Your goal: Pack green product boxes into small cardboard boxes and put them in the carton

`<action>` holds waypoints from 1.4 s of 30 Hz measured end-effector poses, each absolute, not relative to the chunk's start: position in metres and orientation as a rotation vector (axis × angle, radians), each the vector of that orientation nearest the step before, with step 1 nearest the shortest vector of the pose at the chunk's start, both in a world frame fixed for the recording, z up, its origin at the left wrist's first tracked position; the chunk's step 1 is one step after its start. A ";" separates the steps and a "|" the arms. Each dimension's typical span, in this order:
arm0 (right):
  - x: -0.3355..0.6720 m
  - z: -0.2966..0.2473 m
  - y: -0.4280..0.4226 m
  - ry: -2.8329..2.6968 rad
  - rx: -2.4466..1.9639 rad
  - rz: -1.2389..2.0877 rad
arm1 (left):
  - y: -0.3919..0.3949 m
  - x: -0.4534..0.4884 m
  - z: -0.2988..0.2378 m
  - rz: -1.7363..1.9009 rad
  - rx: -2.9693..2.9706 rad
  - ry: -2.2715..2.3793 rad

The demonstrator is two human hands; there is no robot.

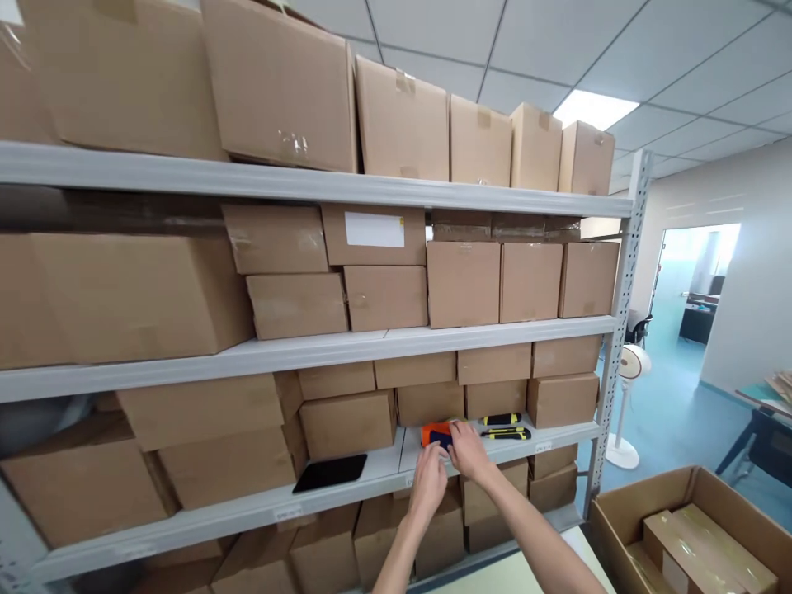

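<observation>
Both my hands reach to the third shelf (384, 474) of a grey metal rack. My right hand (469, 448) rests on an orange and dark blue object (433, 432) lying on the shelf, fingers curled over it. Just left of it, my left hand (428, 483) is at the shelf's front edge with fingers bent, touching the same object's near side. Two yellow and black utility knives (504, 426) lie to the right of my hands. A flat black tablet-like slab (330, 473) lies on the shelf to the left.
Brown cardboard boxes (384, 297) fill every rack level. An open carton (686, 528) holding taped packages sits at the lower right. A white standing fan (628, 388) is beside the rack's right post (622, 313). A doorway and a table lie beyond.
</observation>
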State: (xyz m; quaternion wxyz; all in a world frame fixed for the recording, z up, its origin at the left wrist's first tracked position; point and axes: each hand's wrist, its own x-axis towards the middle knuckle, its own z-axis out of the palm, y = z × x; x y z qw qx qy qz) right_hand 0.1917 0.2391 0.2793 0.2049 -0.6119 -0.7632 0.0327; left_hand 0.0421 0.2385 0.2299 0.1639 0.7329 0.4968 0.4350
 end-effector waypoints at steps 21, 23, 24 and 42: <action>0.189 0.246 0.255 -2.142 -1.762 0.214 | 0.221 0.022 0.220 1.182 1.677 1.653; 0.190 0.218 0.230 -2.057 -1.642 0.225 | 0.205 0.020 0.203 1.292 1.516 1.555; 0.189 0.199 0.215 -1.936 -1.497 0.253 | 0.193 0.020 0.193 1.340 1.453 1.481; 0.227 0.157 -0.034 -1.352 -1.362 1.264 | -0.019 0.047 0.171 1.059 1.258 1.217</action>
